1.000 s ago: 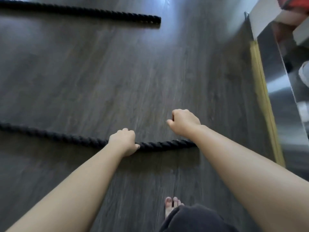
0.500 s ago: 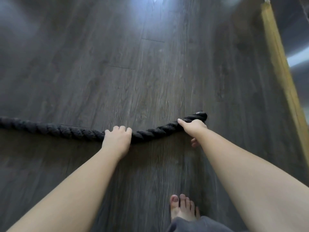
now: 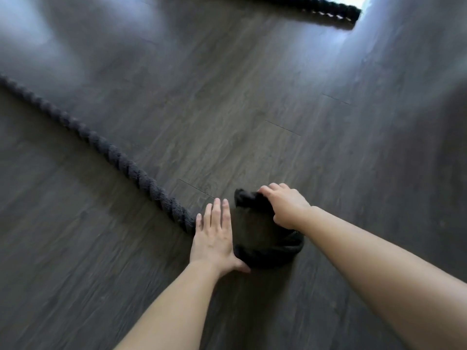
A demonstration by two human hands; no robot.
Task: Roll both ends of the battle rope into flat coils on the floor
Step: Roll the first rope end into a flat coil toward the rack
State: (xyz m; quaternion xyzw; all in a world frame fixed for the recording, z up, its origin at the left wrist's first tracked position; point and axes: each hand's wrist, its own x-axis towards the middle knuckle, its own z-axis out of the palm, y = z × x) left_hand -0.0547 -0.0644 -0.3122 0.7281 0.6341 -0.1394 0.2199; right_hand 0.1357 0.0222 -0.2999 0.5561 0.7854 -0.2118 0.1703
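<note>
hands (image 3: 250, 223) bending rope (image 3: 118, 157) end into loop

A: We log the battle rope (image 3: 108, 150) on the floor (image 3: 252, 102), running from far left toward us to our left hand (image 3: 214, 236).

B: We note that hand lies flat over the rope; right of it the rope curls into a loop (image 3: 273, 248), its end under our right hand (image 3: 283, 205). The other rope end (image 3: 336, 11) lies far behind, upper right.
</note>
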